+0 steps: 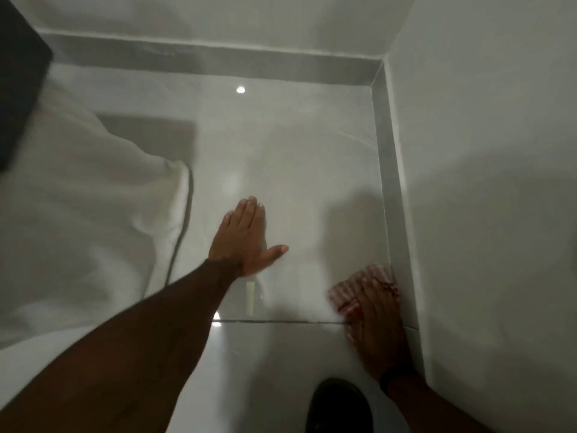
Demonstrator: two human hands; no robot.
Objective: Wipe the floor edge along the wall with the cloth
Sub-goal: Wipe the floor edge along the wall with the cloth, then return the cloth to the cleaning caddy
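Note:
A red-and-white striped cloth lies on the glossy white tile floor, pressed against the grey skirting at the foot of the right wall. My right hand lies flat on top of the cloth, pressing it down beside the skirting, and is somewhat blurred. My left hand rests flat on the floor to the left, fingers together and thumb out, holding nothing.
White bedding hangs to the floor on the left, under a dark object at the top left corner. A black shoe stands on the tile at the bottom. Skirting also runs along the far wall, meeting the corner.

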